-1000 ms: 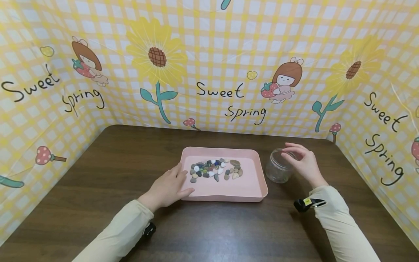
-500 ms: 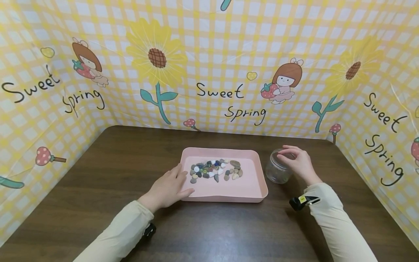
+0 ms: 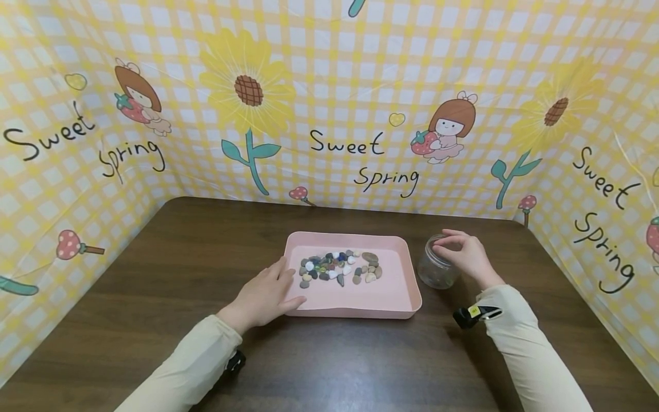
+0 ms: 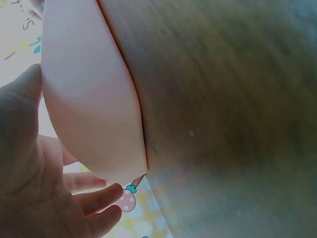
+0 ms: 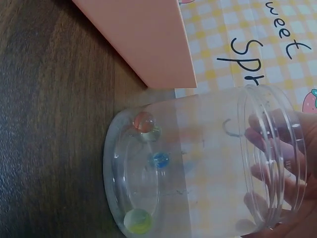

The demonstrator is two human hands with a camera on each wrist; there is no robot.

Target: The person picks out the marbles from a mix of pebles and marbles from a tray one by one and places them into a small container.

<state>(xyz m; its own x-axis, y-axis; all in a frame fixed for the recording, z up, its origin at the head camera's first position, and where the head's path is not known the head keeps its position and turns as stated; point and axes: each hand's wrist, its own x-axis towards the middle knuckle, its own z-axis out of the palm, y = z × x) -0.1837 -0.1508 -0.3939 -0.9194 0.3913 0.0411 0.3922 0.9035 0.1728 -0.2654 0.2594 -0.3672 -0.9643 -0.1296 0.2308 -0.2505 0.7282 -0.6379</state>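
A clear jar (image 3: 436, 276) without a lid stands to the right of a pink tray (image 3: 360, 302). My right hand (image 3: 471, 260) is at the jar's mouth, thumb and forefinger tips close together over the rim; whether they pinch something I cannot tell. In the right wrist view, an orange-red marble (image 5: 144, 122), a blue marble (image 5: 160, 160) and a yellow-green marble (image 5: 137, 221) lie at the jar's bottom. Pebbles (image 3: 369, 257) in several colours are spread inside the tray, with small glassy pieces among them. At the tray's left end my left hand (image 3: 262, 297) rests, fingers extended, thumb along the front corner.
A dark wooden table (image 3: 329, 366) carries the tray and jar. Yellow checked cloth (image 3: 340, 74) printed with flowers and figures rises behind and on both sides. A black strap device (image 3: 476, 315) is on the right wrist.
My right hand has shifted slightly left, its fingertips now farther over the jar's mouth. The left hand, tray and jar have stayed in place.
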